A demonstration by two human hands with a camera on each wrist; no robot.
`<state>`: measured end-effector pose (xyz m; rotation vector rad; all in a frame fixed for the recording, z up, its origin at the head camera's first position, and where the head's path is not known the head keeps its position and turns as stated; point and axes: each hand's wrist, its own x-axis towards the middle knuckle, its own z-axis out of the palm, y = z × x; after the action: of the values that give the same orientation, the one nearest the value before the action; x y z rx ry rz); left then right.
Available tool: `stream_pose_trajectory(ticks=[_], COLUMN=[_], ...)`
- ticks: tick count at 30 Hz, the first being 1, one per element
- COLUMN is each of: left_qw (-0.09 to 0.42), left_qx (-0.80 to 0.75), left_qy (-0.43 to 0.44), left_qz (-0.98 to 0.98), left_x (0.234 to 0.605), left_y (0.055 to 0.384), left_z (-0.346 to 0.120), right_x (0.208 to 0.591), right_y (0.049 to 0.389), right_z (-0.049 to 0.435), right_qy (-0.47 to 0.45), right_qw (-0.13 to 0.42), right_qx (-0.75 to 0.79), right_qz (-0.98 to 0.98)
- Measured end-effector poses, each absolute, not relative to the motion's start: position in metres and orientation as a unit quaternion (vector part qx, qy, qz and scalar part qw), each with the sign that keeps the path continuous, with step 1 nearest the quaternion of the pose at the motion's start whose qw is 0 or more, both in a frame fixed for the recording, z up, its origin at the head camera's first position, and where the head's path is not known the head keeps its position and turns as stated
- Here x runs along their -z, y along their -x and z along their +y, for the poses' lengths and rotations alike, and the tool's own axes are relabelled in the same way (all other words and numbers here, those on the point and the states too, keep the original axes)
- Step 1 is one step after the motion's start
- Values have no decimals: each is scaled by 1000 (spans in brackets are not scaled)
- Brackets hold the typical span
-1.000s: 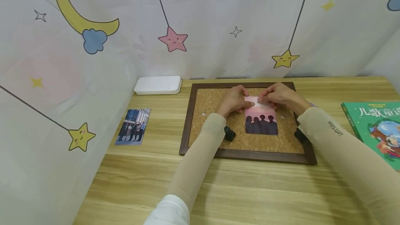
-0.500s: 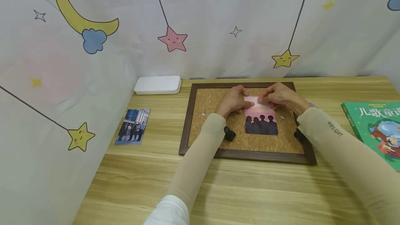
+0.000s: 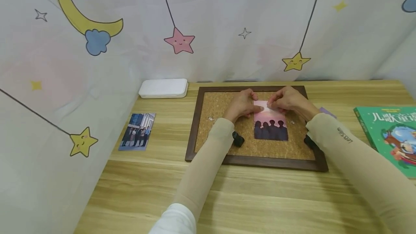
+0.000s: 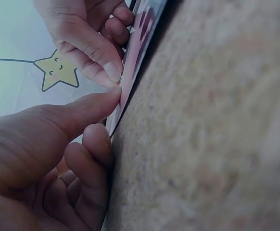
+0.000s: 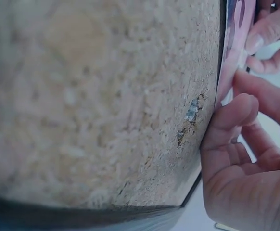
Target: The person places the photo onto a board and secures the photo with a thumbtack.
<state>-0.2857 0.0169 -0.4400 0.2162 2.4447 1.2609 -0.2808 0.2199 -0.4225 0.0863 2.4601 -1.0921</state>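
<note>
A photo (image 3: 271, 129) of dark silhouettes against a pink sky lies upright on the cork board (image 3: 240, 151), right of its middle. At its upper left, my left hand (image 3: 242, 104) holds the photo, thumb on its face and the other fingers curled beside its edge. My right hand (image 3: 287, 100) is at the top and upper right of the photo, thumb and forefinger tips pinched together against it. In the left wrist view the two thumbs nearly meet on the photo (image 4: 139, 50). Whether a small thing sits between the right fingertips is hidden.
The board has a dark brown frame (image 3: 269, 162). Left of it lie a second photo (image 3: 137, 132) of people by a building and a white case (image 3: 164, 87). A green book (image 3: 391, 133) lies at the right. A purple thing (image 3: 326, 112) shows partly behind the right sleeve.
Both hands keep their places on the photo. The right forearm has shifted slightly, and more of the purple thing shows beside it. The head view has drifted a little.
</note>
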Motion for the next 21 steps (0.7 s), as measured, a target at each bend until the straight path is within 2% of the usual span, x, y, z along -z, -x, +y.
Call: stream_pose_trajectory(ticks=[11, 16, 21], left_qw=[187, 186, 218], left_qx=[-446, -448, -466], left_qy=[-73, -82, -132], left_qz=[872, 871, 847], left_x=[440, 436, 431], left_y=[285, 284, 282], left_z=[16, 13, 1], right_x=[427, 427, 424], right_y=[278, 277, 271], right_z=[218, 223, 232], right_qy=[-36, 3, 31], right_qw=[192, 201, 203], right_qx=[398, 410, 422], right_qz=[896, 889, 883])
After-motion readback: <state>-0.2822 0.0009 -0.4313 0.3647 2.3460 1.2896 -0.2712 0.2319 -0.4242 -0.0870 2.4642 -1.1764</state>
